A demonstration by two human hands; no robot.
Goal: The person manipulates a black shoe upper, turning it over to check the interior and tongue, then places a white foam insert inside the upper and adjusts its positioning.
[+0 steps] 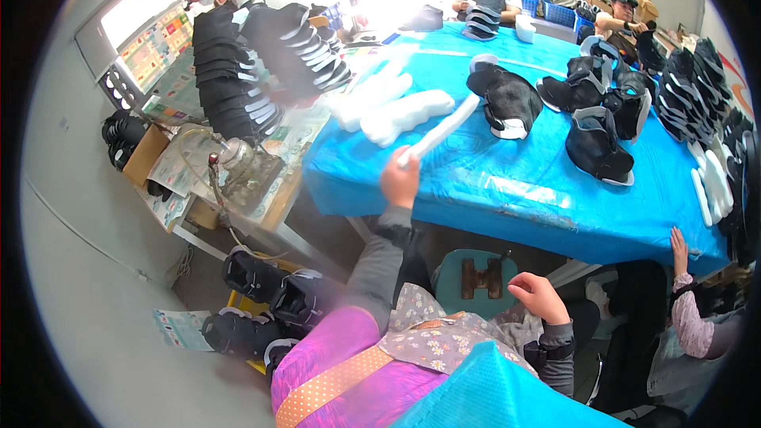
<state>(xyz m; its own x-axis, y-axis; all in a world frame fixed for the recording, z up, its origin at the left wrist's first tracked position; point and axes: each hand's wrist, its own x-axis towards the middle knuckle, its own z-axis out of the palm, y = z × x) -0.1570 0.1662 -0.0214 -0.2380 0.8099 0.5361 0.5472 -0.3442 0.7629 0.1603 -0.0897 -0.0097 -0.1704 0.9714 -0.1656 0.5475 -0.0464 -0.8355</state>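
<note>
left hand (399,181): grip closed on the near end of a long white strip (442,131)
white strip: slanting over the blue-covered table (361,178), far end beside a black shoe upper (509,100)
right hand (542,299): grip partly open, fingers curled, empty, near a teal stool (450,287)

Bright white glare from the far background veiled the white, puffy, elongated pieces (408,115) in haze. The shiny blue plastic table covering (444,174) caught pale reflections; dim shadow lay beneath. Fisheye curvature bent edges toward a black rim.
</note>
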